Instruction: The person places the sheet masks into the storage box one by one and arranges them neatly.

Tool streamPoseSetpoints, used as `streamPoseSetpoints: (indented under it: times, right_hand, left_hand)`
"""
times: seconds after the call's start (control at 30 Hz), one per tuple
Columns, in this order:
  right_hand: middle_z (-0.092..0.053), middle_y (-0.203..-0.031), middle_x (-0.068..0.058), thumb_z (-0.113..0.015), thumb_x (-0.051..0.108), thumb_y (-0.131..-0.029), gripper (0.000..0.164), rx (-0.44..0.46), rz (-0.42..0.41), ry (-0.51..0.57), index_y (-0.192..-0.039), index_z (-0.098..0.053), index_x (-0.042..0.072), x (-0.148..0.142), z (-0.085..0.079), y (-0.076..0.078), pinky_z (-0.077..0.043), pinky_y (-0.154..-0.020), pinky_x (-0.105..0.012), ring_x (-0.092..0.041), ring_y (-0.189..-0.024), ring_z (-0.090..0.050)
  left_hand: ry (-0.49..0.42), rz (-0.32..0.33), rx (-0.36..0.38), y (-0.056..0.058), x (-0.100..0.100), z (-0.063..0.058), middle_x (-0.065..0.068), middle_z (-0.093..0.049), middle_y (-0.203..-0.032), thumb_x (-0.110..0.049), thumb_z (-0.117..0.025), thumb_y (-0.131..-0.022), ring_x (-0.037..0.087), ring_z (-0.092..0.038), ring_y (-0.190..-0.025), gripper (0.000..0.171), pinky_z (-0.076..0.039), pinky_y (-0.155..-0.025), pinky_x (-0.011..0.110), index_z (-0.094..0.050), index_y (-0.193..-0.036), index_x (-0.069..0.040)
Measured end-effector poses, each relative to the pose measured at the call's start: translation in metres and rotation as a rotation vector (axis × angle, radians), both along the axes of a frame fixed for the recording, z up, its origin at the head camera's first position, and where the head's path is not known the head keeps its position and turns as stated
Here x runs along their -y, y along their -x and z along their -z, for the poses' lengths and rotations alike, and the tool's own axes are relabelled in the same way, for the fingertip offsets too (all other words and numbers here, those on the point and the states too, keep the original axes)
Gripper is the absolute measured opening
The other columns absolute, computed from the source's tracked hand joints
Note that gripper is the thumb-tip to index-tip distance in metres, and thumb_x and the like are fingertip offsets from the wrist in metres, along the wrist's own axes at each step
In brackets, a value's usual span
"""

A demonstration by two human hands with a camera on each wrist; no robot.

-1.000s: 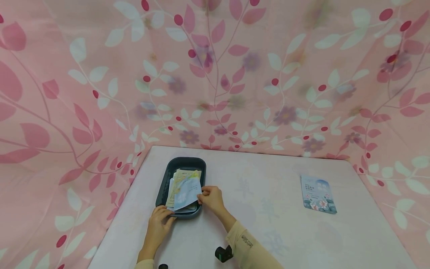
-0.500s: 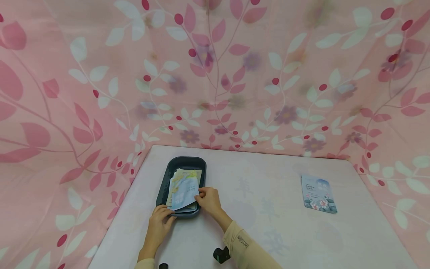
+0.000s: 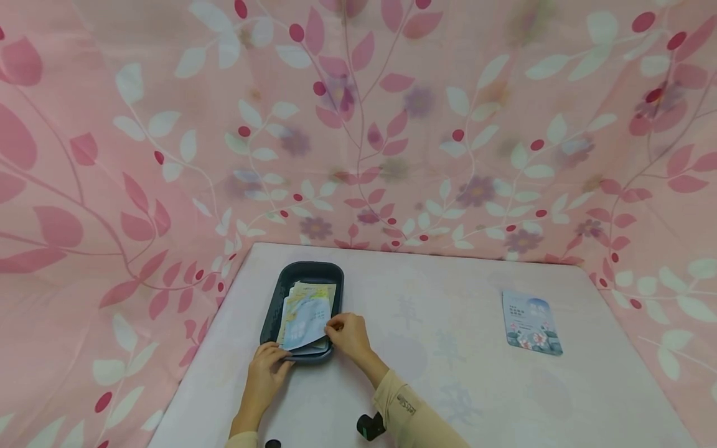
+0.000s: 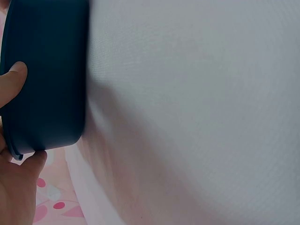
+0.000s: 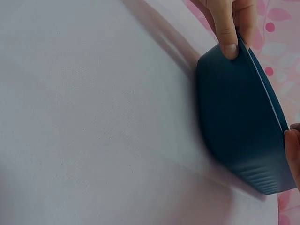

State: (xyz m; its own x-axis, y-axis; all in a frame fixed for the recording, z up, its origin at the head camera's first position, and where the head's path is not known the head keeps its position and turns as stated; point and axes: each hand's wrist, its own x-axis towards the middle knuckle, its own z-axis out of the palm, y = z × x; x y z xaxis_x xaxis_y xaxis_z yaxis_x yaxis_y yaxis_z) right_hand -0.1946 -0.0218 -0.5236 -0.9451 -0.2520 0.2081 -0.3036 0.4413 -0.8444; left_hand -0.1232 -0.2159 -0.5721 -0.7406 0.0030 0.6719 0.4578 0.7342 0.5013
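Note:
A dark blue-green plastic basket (image 3: 309,271) holds a small pile of flat packets. Uppermost lies a pale blue sheet mask packet (image 3: 307,323), with yellowish packets (image 3: 330,290) showing beneath it. My left hand (image 3: 263,376) grips the near-left corner of the basket, its thumb against the outer wall in the left wrist view. At the right rim, my right hand (image 3: 351,339) pinches the right edge of the blue packet between thumb and curled fingers. In the right wrist view, its fingertips (image 5: 293,136) are right at the rim.
Another blue sheet mask packet (image 3: 531,323), printed with lotus flowers, lies at the right of the white-covered table (image 3: 448,386). A black object (image 3: 370,427) is by the right sleeve, and a small dark round one (image 3: 272,443) near the left. Floral pink cloth (image 3: 358,155) surrounds the table.
The top blue packet has shifted slightly left and lies lower within the basket. My right hand moved a little left with it; the left hand stayed at the basket's corner.

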Motion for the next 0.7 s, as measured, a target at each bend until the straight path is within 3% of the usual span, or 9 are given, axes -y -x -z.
streamPoseSetpoints:
  times: [0.2, 0.47, 0.7]
  right_hand:
    - [-0.067, -0.071, -0.009, -0.069, 0.001, -0.081, 0.007, 0.067, -0.032, 0.045, -0.079, -0.069, -0.006, -0.002, -0.002, -0.003, -0.046, -0.045, -0.016, -0.005, -0.048, -0.056]
    - [-0.067, -0.074, -0.009, -0.069, 0.0, -0.08, 0.004, 0.013, -0.068, 0.058, -0.082, -0.069, -0.004, -0.006, -0.003, -0.004, -0.047, -0.049, -0.016, -0.004, -0.054, -0.054]
    - [-0.069, -0.08, -0.01, -0.068, 0.003, -0.082, 0.01, -0.042, -0.087, 0.05, -0.088, -0.069, -0.005, -0.018, -0.006, -0.007, -0.049, -0.059, -0.018, -0.016, -0.067, -0.06]
  left_hand:
    - [0.019, -0.027, 0.017, -0.002, 0.0, 0.0, 0.004, -0.065, -0.074, 0.013, -0.083, -0.051, 0.031, -0.059, -0.085, 0.03, -0.045, -0.077, 0.032, -0.069, -0.072, -0.003]
    - [0.004, -0.038, 0.029, -0.002, 0.0, -0.002, 0.004, -0.065, -0.074, 0.013, -0.083, -0.053, 0.031, -0.059, -0.087, 0.03, -0.041, -0.083, 0.023, -0.069, -0.072, -0.004]
    - [0.007, -0.024, 0.023, -0.001, 0.0, -0.001, 0.003, -0.065, -0.074, 0.013, -0.083, -0.053, 0.032, -0.06, -0.087, 0.029, -0.04, -0.084, 0.02, -0.069, -0.072, -0.004]
